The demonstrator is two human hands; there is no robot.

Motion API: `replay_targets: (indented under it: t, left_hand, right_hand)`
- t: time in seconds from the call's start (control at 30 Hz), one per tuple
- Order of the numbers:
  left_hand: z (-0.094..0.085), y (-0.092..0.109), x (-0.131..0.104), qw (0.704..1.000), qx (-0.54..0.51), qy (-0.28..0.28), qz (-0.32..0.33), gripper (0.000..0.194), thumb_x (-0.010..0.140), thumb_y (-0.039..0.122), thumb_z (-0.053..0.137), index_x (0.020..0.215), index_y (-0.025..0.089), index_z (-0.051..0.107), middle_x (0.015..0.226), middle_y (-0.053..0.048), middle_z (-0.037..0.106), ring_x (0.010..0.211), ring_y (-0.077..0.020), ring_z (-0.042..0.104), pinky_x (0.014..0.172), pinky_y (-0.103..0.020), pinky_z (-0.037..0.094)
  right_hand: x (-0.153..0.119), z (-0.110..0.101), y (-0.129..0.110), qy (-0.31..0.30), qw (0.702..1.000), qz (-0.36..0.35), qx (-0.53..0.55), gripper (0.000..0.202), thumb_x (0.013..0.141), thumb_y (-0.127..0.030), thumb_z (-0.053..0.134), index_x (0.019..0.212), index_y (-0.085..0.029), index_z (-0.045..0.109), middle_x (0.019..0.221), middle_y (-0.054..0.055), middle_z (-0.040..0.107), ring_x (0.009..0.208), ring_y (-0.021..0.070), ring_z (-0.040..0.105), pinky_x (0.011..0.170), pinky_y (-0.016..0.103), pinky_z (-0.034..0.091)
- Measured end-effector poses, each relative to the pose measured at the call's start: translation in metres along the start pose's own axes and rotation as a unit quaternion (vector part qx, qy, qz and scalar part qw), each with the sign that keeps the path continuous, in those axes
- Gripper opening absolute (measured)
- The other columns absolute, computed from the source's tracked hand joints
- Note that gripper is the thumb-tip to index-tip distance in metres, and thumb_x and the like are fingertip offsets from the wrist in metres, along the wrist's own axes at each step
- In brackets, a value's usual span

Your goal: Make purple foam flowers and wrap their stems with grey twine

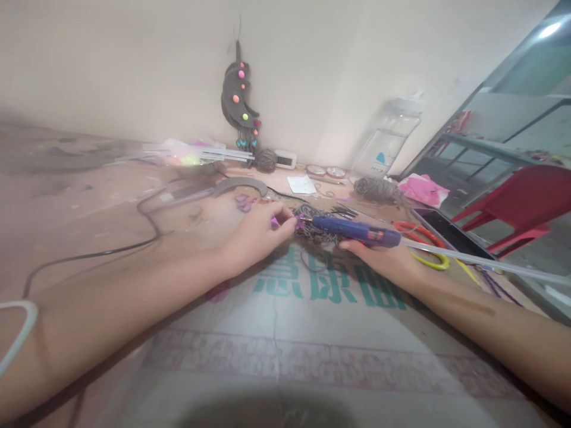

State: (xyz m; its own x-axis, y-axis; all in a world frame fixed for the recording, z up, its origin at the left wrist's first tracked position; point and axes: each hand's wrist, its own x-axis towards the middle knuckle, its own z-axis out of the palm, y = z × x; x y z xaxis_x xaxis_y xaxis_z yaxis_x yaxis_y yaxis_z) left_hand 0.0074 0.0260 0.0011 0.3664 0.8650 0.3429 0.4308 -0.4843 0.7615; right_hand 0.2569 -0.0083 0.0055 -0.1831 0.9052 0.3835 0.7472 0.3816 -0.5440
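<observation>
My right hand is wrapped round a blue hot glue gun, its nozzle pointing left and a clear glue stick trailing from its back end. At the nozzle tip, my left hand pinches a small purple piece between thumb and finger; its exact kind is too small to make out. Beneath the glue gun lies a tangle of grey yarn, partly hidden by the tool. Several small pink-purple pieces and a grey crescent lie just beyond my left hand.
A grey crescent ornament with coloured beads hangs on the wall. Behind my hands are a water bottle, a grey yarn ball and glue sticks. Orange-and-yellow scissors and a phone lie right; a black cord crosses left.
</observation>
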Motion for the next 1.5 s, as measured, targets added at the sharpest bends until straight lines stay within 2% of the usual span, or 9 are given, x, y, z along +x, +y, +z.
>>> replay_targets:
  t: [0.33,0.63,0.83,1.03,1.23,1.37,1.5]
  left_hand:
    - [0.0002,0.0008,-0.0011,1.0,0.005,-0.001,0.005,0.015,0.089,0.025,0.052,0.076,0.02,0.057,0.079,0.0,0.067,0.077,-0.0163,0.06,0.074,-0.029,0.044]
    - [0.0004,-0.001,-0.0003,1.0,0.016,0.001,0.019,0.014,0.088,0.025,0.052,0.076,0.02,0.057,0.08,-0.001,0.067,0.078,-0.0163,0.059,0.074,-0.029,0.044]
    - [-0.0007,0.0027,-0.0015,1.0,0.018,-0.002,0.011,0.015,0.089,0.025,0.051,0.075,0.02,0.057,0.08,-0.001,0.068,0.078,-0.0166,0.06,0.075,-0.029,0.045]
    - [-0.0002,0.0016,-0.0013,1.0,0.018,0.002,0.017,0.016,0.089,0.024,0.052,0.075,0.019,0.057,0.079,-0.001,0.068,0.078,-0.0169,0.061,0.075,-0.03,0.045]
    - [-0.0011,0.0027,-0.0011,1.0,0.017,0.002,0.016,0.015,0.089,0.025,0.053,0.076,0.019,0.058,0.079,-0.001,0.067,0.078,-0.0164,0.06,0.074,-0.029,0.045]
    - [-0.0008,0.0023,-0.001,1.0,0.022,0.001,0.018,0.015,0.088,0.024,0.053,0.076,0.019,0.058,0.08,-0.001,0.068,0.079,-0.0164,0.06,0.075,-0.029,0.045]
    - [0.0,0.0004,-0.0008,1.0,0.018,-0.003,0.021,0.015,0.089,0.025,0.053,0.076,0.019,0.058,0.08,0.0,0.067,0.078,-0.0159,0.06,0.074,-0.029,0.044]
  right_hand:
    - [0.0019,0.0013,0.0,0.012,1.0,-0.016,-0.001,0.018,0.08,-0.042,0.071,0.075,-0.025,0.066,0.075,-0.001,0.07,0.075,0.0226,0.066,0.071,0.034,0.053]
    - [0.0008,0.001,0.0001,0.007,1.0,-0.004,-0.015,0.02,0.081,-0.044,0.07,0.075,-0.025,0.066,0.075,0.0,0.069,0.074,0.0227,0.066,0.069,0.034,0.053]
    - [0.0006,0.0005,-0.0015,0.008,1.0,-0.003,0.001,0.019,0.08,-0.044,0.072,0.077,-0.026,0.067,0.077,0.0,0.071,0.076,0.024,0.068,0.073,0.037,0.056]
    - [-0.0001,0.0009,0.0007,0.006,1.0,0.003,-0.003,0.017,0.08,-0.044,0.072,0.078,-0.028,0.069,0.073,0.001,0.07,0.074,0.0246,0.068,0.068,0.036,0.056]
    - [0.0005,0.0011,0.001,0.012,1.0,-0.002,-0.007,0.017,0.081,-0.043,0.072,0.078,-0.026,0.069,0.08,0.001,0.072,0.08,0.0244,0.069,0.073,0.037,0.056]
    - [-0.0002,0.0007,0.0017,0.02,1.0,-0.001,-0.01,0.018,0.08,-0.043,0.072,0.079,-0.026,0.068,0.08,0.001,0.072,0.078,0.0248,0.069,0.07,0.037,0.056]
    - [-0.0004,0.0004,0.0003,0.022,1.0,0.006,0.004,0.018,0.08,-0.043,0.073,0.086,-0.026,0.07,0.084,0.001,0.074,0.079,0.0249,0.07,0.072,0.037,0.057]
